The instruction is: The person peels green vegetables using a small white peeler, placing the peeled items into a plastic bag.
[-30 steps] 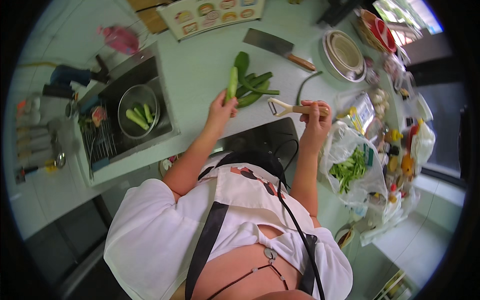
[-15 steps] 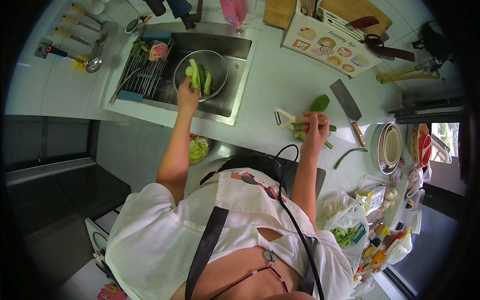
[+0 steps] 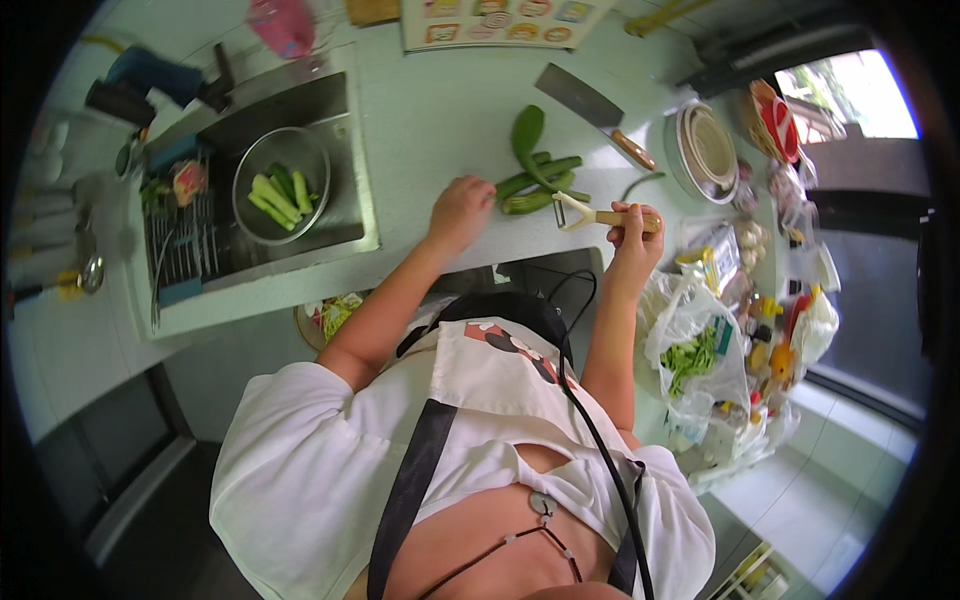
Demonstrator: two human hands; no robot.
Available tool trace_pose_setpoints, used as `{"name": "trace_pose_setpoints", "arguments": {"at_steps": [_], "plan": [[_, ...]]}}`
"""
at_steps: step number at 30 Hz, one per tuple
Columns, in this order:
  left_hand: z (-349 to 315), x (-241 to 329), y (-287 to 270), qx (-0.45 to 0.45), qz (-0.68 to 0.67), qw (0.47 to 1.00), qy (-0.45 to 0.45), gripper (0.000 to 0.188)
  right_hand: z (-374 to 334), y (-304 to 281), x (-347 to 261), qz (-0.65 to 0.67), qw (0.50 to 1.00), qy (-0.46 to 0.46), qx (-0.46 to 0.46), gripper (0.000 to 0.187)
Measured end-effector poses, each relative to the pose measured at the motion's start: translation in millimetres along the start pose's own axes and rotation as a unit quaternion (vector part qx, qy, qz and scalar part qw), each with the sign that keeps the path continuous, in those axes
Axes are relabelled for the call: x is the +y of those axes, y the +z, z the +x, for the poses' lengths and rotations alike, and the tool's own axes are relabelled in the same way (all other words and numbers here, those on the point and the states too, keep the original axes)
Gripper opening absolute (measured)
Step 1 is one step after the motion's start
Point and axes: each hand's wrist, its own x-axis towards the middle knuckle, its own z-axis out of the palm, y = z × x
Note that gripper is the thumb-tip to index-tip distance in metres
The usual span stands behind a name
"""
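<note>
My right hand [image 3: 630, 238] is closed round the wooden handle of a peeler [image 3: 610, 218], its pale Y-shaped head pointing left over the counter. Several long green gourds [image 3: 545, 185] lie just beyond the peeler; one has a thin neck and a thick rounded end. My left hand [image 3: 463, 213] is beside the left ends of these gourds, its fingers blurred, so whether it touches one I cannot tell. In the sink, a metal mesh bowl [image 3: 318, 165] holds several pale green peeled pieces [image 3: 278, 200].
A cleaver [image 3: 580, 95] lies behind the gourds, near a thin green stem [image 3: 643, 183] and stacked baskets [image 3: 712, 150]. The sink [image 3: 345, 225] has a drying rack [image 3: 190, 235] at its left. Plastic bags with greens [image 3: 692, 360] stand at the right. A bowl of peelings [image 3: 335, 315] sits below the counter.
My left hand has let go of a peeled piece in the mesh bowl and moved right to the gourds. My right hand still holds the peeler. The view has turned to the right.
</note>
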Motion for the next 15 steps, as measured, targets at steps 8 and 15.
{"name": "trace_pose_setpoints", "arguments": {"at_steps": [8, 15], "plan": [[22.8, 36.6, 81.8, -0.098, 0.22, 0.963, 0.119, 0.04, -17.6, -67.4, -18.1, 0.016, 0.993, -0.025, 0.112, 0.011], [28.6, 40.8, 82.5, -0.05, 0.084, 0.994, 0.044, 0.028, -21.3, -99.1, -42.2, 0.033, 0.987, -0.089, 0.128, 0.011]]}}
